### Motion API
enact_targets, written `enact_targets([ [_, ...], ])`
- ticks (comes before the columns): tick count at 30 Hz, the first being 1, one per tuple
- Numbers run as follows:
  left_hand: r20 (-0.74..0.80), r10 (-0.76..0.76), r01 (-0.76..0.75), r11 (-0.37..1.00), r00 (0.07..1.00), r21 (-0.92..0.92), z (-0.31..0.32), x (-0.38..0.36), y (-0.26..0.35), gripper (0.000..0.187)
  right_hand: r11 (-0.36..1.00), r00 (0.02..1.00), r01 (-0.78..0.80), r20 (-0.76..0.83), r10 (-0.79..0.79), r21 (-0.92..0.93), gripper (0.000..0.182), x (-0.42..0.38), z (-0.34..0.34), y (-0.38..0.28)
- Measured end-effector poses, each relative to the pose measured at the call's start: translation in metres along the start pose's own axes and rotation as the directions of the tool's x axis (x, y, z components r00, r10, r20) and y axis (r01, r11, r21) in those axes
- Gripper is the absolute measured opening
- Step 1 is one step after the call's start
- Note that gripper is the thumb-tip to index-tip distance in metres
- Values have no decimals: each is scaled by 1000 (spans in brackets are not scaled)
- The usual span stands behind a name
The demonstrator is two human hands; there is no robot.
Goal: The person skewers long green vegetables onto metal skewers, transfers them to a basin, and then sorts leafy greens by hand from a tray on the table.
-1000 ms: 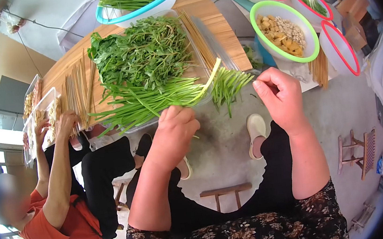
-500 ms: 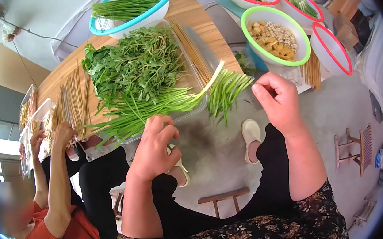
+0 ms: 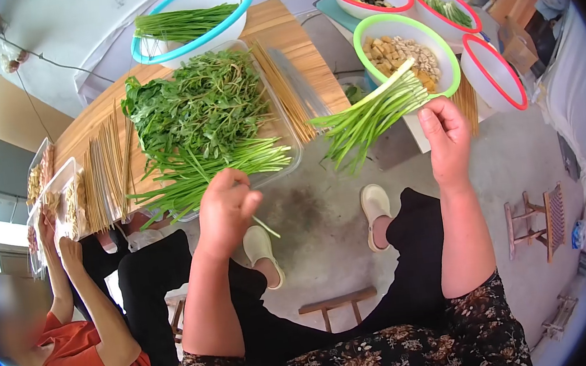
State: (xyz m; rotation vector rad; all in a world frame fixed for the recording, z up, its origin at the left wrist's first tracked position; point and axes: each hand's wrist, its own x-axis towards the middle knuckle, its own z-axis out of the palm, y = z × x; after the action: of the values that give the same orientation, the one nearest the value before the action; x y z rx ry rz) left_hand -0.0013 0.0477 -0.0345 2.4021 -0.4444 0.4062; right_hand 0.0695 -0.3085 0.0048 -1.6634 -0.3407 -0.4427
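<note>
A bunch of garlic chives (image 3: 372, 115) hangs in the air between the table and the green-rimmed bowl. My right hand (image 3: 447, 138) is closed at the bunch's right end, thumb and finger pinched; exactly what they grip there is partly hidden. Curled fingers close my left hand (image 3: 228, 212) on a single chive stalk (image 3: 266, 228), whose pale end sticks out below. Behind this hand, more loose garlic chives (image 3: 233, 166) lie along the front of a clear plastic tray (image 3: 296, 155). Leafy greens (image 3: 201, 107) are heaped in the same tray.
Bamboo skewers (image 3: 282, 86) lie right of the greens, with more skewers (image 3: 109, 168) at left. A blue-rimmed bowl (image 3: 245, 16) holds chives. The green-rimmed bowl (image 3: 454, 63) and red-rimmed bowls (image 3: 494, 73) stand at right. A co-worker (image 3: 95, 350) sits at left, hands near filled boxes.
My right hand and the chive bunch have moved up and right, off the tray's edge. My left hand has turned, and its stalk now shows below. The co-worker's hands have shifted left and down.
</note>
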Motion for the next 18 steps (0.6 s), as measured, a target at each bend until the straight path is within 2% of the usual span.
enact_targets([
  [1,-116,-104,92,990,988,-106,2,3,0,29,1000,1000,7,-2,-7,-11,14,-1,-3,1],
  [2,-263,-155,128,985,952,-114,4,8,-4,34,1000,1000,4,-3,-4,-7,14,-2,-5,0],
  [3,-348,-274,214,956,897,-202,4,15,-6,35,1000,1000,13,-8,-13,4,13,-2,-6,-2],
  [4,-421,-393,287,912,817,-294,4,23,-7,36,1000,1000,23,-9,-23,17,13,-2,-7,-2],
  [6,-490,-463,300,876,739,-377,6,49,1,34,999,1000,24,-7,-23,36,12,-5,-6,-1],
  [7,-541,-396,345,917,742,-198,11,64,3,31,999,999,32,18,-32,3,13,-7,-5,-2],
  [8,-470,-320,327,942,823,-68,19,72,2,23,998,998,45,42,-43,-35,14,-7,-7,-3],
  [10,-444,-129,151,988,887,13,35,86,10,15,996,997,60,50,-56,-73,14,-7,-4,-8],
  [11,-443,-131,147,989,887,1,42,87,16,15,996,996,34,84,-28,-79,13,-6,-3,-12],
  [12,-352,-189,110,966,917,-233,37,91,37,23,997,993,6,114,4,-81,13,-7,-1,-15],
  [13,-246,-222,92,888,944,-450,34,92,53,34,993,992,32,127,-18,-111,11,-5,2,-19],
  [14,-239,-221,95,890,945,-447,37,91,62,34,994,992,26,122,-13,-107,11,-4,4,-22],
  [15,-117,-96,-9,733,989,-680,38,90,69,42,989,988,44,153,-23,-138,11,-5,6,-25],
  [16,-36,66,-64,499,997,-864,39,87,75,49,983,982,68,184,-36,-170,11,-5,7,-30],
  [17,-34,70,-65,503,997,-862,39,81,80,49,971,981,104,181,-65,-217,10,-7,10,-36],
  [18,87,86,37,467,993,-883,40,74,85,56,970,982,108,176,-70,-217,10,-8,9,-45],
])
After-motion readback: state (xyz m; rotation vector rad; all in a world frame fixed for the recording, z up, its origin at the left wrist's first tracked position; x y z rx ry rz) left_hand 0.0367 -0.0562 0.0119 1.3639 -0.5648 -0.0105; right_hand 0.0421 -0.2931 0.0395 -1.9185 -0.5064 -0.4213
